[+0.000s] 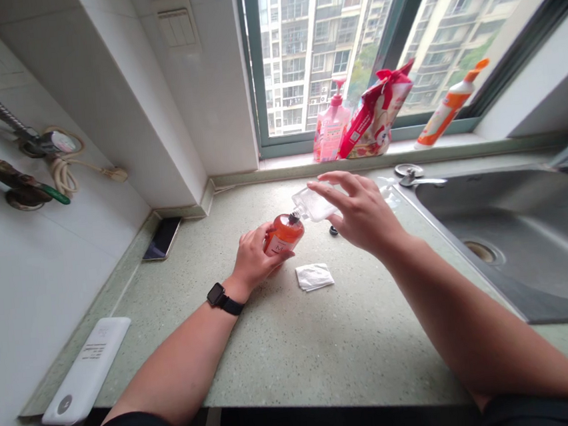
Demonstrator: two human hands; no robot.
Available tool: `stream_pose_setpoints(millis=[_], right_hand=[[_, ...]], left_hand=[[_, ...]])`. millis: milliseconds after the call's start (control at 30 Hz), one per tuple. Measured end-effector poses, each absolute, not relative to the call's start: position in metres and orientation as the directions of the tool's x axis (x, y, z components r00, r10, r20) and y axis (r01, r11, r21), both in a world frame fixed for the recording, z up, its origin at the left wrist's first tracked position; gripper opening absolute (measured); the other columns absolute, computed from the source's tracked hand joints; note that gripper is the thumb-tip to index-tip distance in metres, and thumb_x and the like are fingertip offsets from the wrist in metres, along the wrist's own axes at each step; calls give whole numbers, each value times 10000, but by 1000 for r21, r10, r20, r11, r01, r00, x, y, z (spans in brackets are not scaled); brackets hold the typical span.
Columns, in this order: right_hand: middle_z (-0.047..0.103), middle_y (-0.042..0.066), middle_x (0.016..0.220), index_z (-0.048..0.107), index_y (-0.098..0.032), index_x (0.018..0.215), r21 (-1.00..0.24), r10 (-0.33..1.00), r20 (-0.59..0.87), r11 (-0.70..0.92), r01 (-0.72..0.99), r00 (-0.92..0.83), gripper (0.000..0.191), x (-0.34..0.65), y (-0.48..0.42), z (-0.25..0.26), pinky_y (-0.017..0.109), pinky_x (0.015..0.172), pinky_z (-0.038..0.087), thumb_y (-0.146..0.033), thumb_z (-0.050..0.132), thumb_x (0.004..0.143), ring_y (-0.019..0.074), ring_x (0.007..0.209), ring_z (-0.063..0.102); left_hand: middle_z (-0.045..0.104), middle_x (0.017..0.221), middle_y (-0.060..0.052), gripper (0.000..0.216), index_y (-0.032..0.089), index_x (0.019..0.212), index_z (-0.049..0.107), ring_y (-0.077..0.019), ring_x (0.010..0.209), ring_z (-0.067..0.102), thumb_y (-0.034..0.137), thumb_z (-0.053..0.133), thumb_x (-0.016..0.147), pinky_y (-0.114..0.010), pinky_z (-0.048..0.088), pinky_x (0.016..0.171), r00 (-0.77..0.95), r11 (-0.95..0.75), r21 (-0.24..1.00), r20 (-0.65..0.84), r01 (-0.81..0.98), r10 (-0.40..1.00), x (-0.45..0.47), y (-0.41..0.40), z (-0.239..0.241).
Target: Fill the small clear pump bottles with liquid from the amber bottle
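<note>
My left hand (258,254) is wrapped round an orange bottle (286,233) with a pale label, tilted slightly to the right above the counter. In its mouth sits a small black piece (293,218). Fingers of my right hand (361,209) grip a clear bottle (313,205) held nearly on its side, its neck turned left and down at the orange bottle's mouth. I cannot tell whether liquid is flowing. Below my right hand a small black cap (334,230) lies on the counter. A folded white tissue (315,276) lies in front of the orange bottle.
A steel sink (531,229) with a faucet (418,176) is at the right. A phone (163,239) and a white power bank (88,369) lie at the left. On the sill stand a pink pump bottle (331,128), a red bag (375,114) and an orange-white bottle (448,111).
</note>
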State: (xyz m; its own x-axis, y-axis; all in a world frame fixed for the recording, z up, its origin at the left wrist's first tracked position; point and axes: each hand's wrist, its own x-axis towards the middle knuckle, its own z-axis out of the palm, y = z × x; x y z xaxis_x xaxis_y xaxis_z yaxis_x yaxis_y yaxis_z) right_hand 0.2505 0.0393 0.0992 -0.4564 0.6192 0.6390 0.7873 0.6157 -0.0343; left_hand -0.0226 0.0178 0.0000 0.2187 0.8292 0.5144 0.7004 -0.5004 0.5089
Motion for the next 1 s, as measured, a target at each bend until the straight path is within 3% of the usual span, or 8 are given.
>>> stream_pose_setpoints(millis=[1000], right_hand=[[651,138,1425,583,-270,1530,118,561,618,626,771,-550,657,255,37,108,528,1089,455,-105,661,899,343,1230,610]], left_hand=[[799,1246,-117,716,230,1365,626,-311,1048,769,661,862,844,-510,554,1012,214,-525,511,547,681,810,-22,19,-3]])
